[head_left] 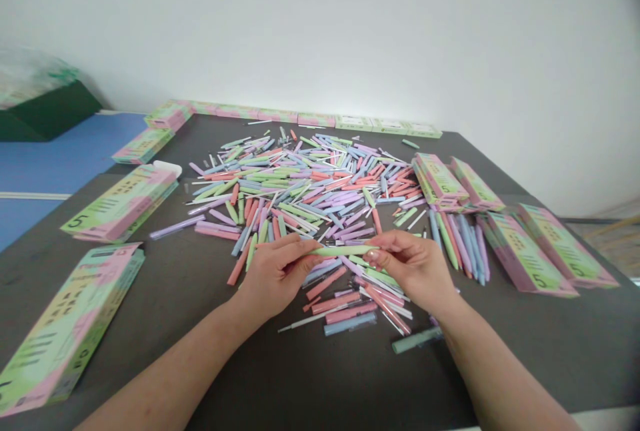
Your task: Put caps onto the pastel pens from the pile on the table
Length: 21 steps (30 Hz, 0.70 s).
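My left hand (274,272) pinches the left end of a light green pen (345,251) between thumb and fingers. At the pen's other end, the thumb and fingertips of my right hand (416,267) are closed on it. The pen lies level between both hands, above a large heap of loose pen parts (300,181) in green, purple, blue and coral, with thin white refills among them. Just below my hands are coral barrels (336,302), a blue barrel (350,324) and a white refill (320,319). A dull green tube (417,339) lies by my right wrist.
Pastel boxes (123,204) stand along the dark table's (300,384) left side and back edge. More boxes (530,251) lie at the right, beside a row of pens (463,244). A dark green bin (50,111) sits on a blue surface at far left. Behind is a white wall.
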{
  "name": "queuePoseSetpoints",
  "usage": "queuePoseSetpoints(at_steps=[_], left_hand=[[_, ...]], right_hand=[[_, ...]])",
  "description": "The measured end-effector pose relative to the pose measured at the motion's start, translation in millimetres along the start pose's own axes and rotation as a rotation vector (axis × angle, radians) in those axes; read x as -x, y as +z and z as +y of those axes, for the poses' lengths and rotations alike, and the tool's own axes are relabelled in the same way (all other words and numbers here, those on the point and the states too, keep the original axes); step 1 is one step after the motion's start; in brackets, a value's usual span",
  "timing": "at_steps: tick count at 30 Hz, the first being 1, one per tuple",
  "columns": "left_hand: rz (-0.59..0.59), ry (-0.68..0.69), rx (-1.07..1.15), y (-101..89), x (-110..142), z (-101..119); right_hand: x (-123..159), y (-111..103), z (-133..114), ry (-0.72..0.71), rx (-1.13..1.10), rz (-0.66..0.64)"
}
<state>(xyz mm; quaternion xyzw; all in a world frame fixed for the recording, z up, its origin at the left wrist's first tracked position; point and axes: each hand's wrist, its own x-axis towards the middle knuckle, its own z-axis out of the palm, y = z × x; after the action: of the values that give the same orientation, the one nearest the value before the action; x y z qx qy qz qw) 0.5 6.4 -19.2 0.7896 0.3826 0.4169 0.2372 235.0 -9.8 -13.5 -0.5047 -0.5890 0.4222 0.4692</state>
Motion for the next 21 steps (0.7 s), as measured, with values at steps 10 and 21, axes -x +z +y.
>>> queuePoseSetpoints(at_steps=[10, 21], left_hand=[[-0.064, -0.059, 0.022, -2.5, -2.5, 2.4], [-0.319, -0.280, 0.370, -1.0, 8.6, -0.4]], right_hand=[[-2.3, -3.0, -2.4, 0.026, -0.062, -0.039], [-12.9, -13.0, 7.7, 0.039, -0.279, 0.012]])
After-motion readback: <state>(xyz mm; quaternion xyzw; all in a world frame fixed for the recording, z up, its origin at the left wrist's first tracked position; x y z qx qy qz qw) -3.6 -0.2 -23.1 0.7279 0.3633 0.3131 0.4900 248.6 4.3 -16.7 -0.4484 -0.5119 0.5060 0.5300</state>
